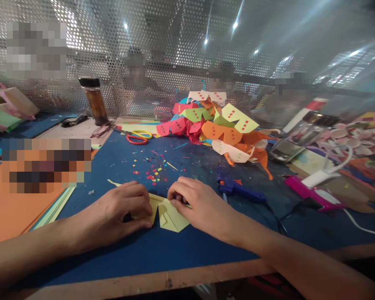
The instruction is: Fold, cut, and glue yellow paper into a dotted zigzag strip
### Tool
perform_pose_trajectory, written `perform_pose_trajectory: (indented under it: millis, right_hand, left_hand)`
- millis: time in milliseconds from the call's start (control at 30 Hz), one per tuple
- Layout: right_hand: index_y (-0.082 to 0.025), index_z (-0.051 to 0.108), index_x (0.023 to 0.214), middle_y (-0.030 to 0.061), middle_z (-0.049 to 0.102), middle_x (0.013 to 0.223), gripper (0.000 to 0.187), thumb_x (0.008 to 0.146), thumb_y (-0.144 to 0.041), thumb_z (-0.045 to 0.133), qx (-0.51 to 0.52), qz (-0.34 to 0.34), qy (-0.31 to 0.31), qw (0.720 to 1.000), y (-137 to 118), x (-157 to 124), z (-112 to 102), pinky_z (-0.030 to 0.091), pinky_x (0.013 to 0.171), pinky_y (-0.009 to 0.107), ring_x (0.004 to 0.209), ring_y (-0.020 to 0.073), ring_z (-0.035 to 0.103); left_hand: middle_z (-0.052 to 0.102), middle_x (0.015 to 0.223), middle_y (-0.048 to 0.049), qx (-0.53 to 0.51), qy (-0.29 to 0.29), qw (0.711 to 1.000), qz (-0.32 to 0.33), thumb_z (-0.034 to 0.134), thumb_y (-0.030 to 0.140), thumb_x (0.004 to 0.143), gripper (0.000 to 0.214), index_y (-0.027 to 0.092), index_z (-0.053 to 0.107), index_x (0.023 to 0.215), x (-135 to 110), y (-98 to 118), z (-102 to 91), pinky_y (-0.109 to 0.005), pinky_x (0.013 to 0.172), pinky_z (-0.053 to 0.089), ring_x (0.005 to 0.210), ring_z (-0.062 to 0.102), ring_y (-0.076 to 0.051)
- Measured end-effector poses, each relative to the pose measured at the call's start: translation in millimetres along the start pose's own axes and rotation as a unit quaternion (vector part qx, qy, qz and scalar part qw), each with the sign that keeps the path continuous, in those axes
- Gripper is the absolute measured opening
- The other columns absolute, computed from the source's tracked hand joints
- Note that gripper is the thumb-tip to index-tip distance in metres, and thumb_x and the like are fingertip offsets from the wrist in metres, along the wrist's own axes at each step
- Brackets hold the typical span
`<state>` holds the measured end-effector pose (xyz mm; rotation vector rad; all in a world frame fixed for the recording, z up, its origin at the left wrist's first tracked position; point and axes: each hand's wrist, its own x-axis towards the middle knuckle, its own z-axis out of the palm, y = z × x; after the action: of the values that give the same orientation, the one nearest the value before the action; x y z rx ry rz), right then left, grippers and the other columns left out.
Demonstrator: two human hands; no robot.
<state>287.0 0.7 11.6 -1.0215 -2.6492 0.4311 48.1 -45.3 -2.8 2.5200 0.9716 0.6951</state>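
Observation:
A folded piece of pale yellow paper (175, 221) lies on the blue tabletop with a narrow slit near its middle. My left hand (121, 214) is closed on the paper's left part, thumb at the front and fingers curled over it. On the right part my right hand (196, 204) has its fingers bent and pressed to the paper's upper edge; its thumb lies along it. Both palms hide the outer ends of the paper. Just beyond the hands, small coloured paper bits (154, 173) are scattered.
Folded paper pieces with red marks (221, 131) form a pile at the back. Scissors (139, 136) lie left of it. A blue glue gun (243, 191) and a pink power strip (314, 193) are at right. A brown-filled bottle (94, 102), a clear jar (300, 137) and orange sheets (21, 208) flank the table.

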Motion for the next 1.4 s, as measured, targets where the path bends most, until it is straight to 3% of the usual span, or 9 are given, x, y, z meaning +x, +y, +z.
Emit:
perform_pose_trajectory:
  millis: [133, 333, 500, 733, 900, 1400]
  right_hand:
    - [-0.020, 0.061, 0.092, 0.0013, 0.060, 0.096, 0.012, 0.090, -0.009, 0.056, 0.007, -0.036, 0.005, 0.999, 2.9, 0.1, 1.6, 0.044, 0.081, 0.029, 0.089, 0.0146, 0.056]
    - [-0.018, 0.063, 0.102, 0.0048, 0.061, 0.105, 0.020, 0.091, -0.005, 0.051, 0.027, -0.078, -0.039, 0.996, 1.6, 4.2, -3.1, 0.047, 0.085, 0.029, 0.095, 0.0152, 0.059]
    - [-0.018, 0.065, 0.097, 0.0048, 0.062, 0.100, 0.015, 0.095, -0.012, 0.051, 0.010, -0.058, -0.063, 0.996, -7.5, 7.8, -10.4, 0.047, 0.079, 0.028, 0.088, 0.0155, 0.061]
    - [-0.018, 0.067, 0.092, 0.0036, 0.064, 0.096, 0.014, 0.096, -0.016, 0.054, 0.021, -0.048, -0.066, 0.996, -15.2, 17.9, -8.4, 0.045, 0.076, 0.028, 0.085, 0.0147, 0.062]
    - [-0.020, 0.070, 0.096, 0.0027, 0.065, 0.096, 0.014, 0.095, -0.016, 0.056, 0.049, -0.055, -0.059, 0.996, -10.4, 20.1, -4.9, 0.044, 0.076, 0.026, 0.085, 0.0138, 0.062]
    - [-0.022, 0.071, 0.091, 0.0001, 0.063, 0.089, 0.004, 0.089, -0.021, 0.068, 0.087, -0.038, -0.054, 0.994, -6.0, 23.9, -1.0, 0.042, 0.067, 0.024, 0.074, 0.0119, 0.058]
  left_hand:
    - [0.063, 0.095, -0.0018, 0.013, -0.001, 1.000, 0.001, 0.062, 0.020, 0.092, 0.002, 0.019, 0.061, 0.094, -1.5, -2.4, 2.1, -0.028, 0.081, 0.044, 0.088, 0.058, -0.015]
    - [0.061, 0.087, -0.0019, 0.053, -0.006, 0.998, 0.019, 0.053, 0.017, 0.097, 0.011, 0.019, 0.061, 0.090, -3.1, 2.6, 6.6, -0.032, 0.076, 0.041, 0.083, 0.054, -0.017]
    - [0.060, 0.080, -0.0022, 0.083, 0.017, 0.996, 0.018, 0.046, 0.013, 0.097, 0.019, 0.018, 0.058, 0.083, -3.8, 8.0, 11.3, -0.031, 0.070, 0.039, 0.077, 0.051, -0.017]
    - [0.059, 0.078, 0.0009, 0.015, 0.056, 0.996, -0.069, 0.049, 0.006, 0.087, 0.018, 0.020, 0.057, 0.083, -3.9, 9.8, 14.9, -0.024, 0.065, 0.042, 0.070, 0.055, -0.013]
    - [0.060, 0.076, 0.0018, 0.017, 0.077, 0.992, -0.094, 0.048, 0.006, 0.084, 0.017, 0.021, 0.056, 0.081, -4.3, 13.0, 14.8, -0.023, 0.063, 0.042, 0.068, 0.056, -0.012]
    - [0.056, 0.076, 0.0011, 0.054, 0.066, 0.990, -0.110, 0.045, 0.008, 0.082, 0.013, 0.020, 0.050, 0.079, -2.2, 14.0, 16.5, -0.027, 0.063, 0.040, 0.068, 0.051, -0.014]
